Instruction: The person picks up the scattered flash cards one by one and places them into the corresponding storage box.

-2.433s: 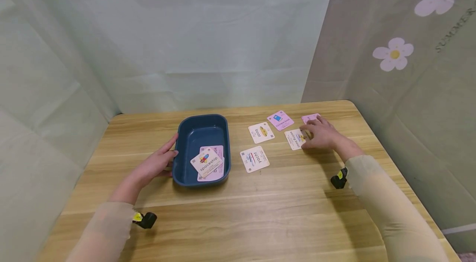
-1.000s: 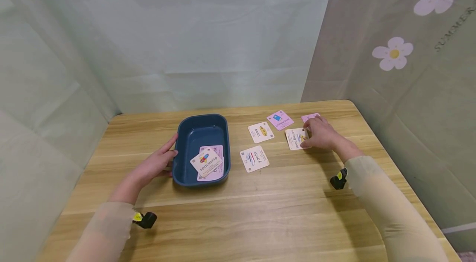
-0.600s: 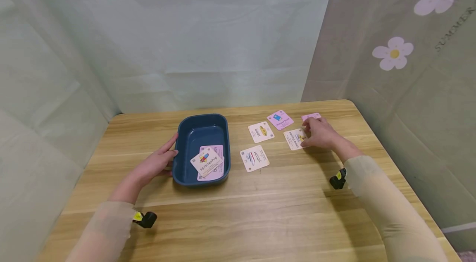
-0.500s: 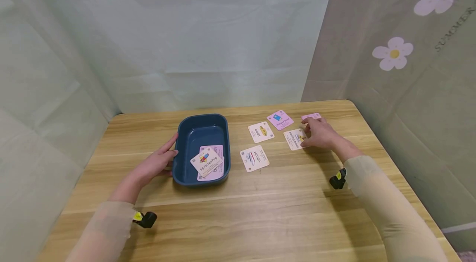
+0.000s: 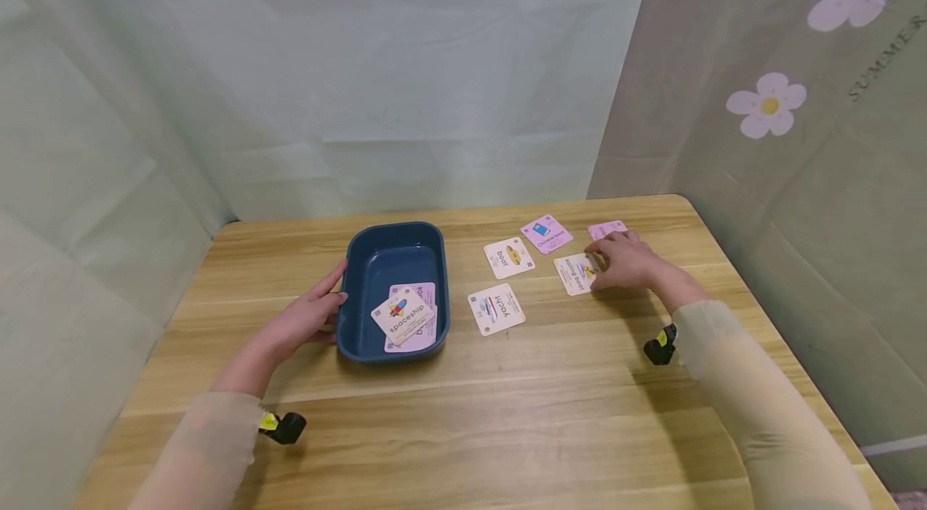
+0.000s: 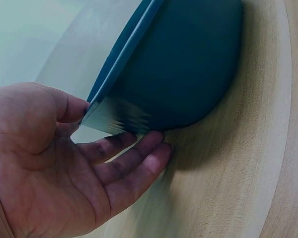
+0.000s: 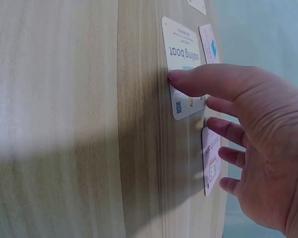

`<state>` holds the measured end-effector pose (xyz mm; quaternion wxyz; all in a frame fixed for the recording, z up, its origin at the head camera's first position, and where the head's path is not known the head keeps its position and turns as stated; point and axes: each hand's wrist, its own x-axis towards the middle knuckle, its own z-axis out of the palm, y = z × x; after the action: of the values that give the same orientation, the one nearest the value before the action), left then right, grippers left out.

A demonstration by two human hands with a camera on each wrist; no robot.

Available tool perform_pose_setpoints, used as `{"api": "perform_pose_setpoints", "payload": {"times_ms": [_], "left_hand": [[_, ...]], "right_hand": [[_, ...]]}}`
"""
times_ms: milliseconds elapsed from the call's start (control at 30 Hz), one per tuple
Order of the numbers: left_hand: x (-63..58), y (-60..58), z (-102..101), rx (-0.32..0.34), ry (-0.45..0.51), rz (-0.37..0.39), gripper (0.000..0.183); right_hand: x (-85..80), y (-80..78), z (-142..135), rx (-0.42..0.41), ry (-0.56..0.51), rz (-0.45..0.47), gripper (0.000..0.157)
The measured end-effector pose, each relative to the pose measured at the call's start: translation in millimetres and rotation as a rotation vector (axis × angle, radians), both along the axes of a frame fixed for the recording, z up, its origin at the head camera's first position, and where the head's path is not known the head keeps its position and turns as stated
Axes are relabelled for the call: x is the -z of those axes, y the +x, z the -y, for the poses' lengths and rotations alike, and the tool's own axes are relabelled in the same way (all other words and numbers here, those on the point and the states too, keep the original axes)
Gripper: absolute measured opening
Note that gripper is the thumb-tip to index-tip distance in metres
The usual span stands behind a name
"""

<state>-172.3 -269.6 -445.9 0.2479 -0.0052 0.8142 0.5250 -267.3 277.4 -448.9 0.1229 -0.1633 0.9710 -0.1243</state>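
Note:
My left hand (image 5: 304, 318) holds the left side of a dark blue plastic tray (image 5: 376, 265), thumb at the rim and fingertips against the outer wall in the left wrist view. Inside the tray a white "spaceship" card (image 5: 403, 315) lies over pink cards (image 5: 427, 293). On the right, my right hand (image 5: 628, 261) is at a white "sailing boat" card (image 5: 572, 275), pinching it by opposite edges between thumb and index finger. That card looks flat on the table. The other fingers hover around a pink card (image 7: 211, 156), partly covered by the hand in the head view.
Between tray and right hand lie a white "boat" card (image 5: 508, 257), a white "yacht" card (image 5: 496, 309) and a pink "Chinese book" card (image 5: 546, 234). The wooden table (image 5: 463, 429) ends at curtains (image 5: 434, 92) behind and at both sides.
The sailing boat card has shifted and turned slightly back and forth under my right fingers, ending a little nearer me. My left hand and the tray have stayed put.

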Motion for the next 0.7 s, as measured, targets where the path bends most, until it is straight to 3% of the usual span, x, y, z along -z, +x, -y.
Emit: {"api": "perform_pose_setpoints", "payload": {"times_ms": [300,700], "left_hand": [[-0.2,0.0,-0.1,0.002,0.007,0.001,0.067],[-0.1,0.2,-0.8,-0.004,0.0,0.002,0.066]], "right_hand": [[-2.1,-0.4,2.1,0.001,0.002,0.009,0.067],[1.5,-2.4,1.8,0.109,-0.118,0.055,0.069]]}}
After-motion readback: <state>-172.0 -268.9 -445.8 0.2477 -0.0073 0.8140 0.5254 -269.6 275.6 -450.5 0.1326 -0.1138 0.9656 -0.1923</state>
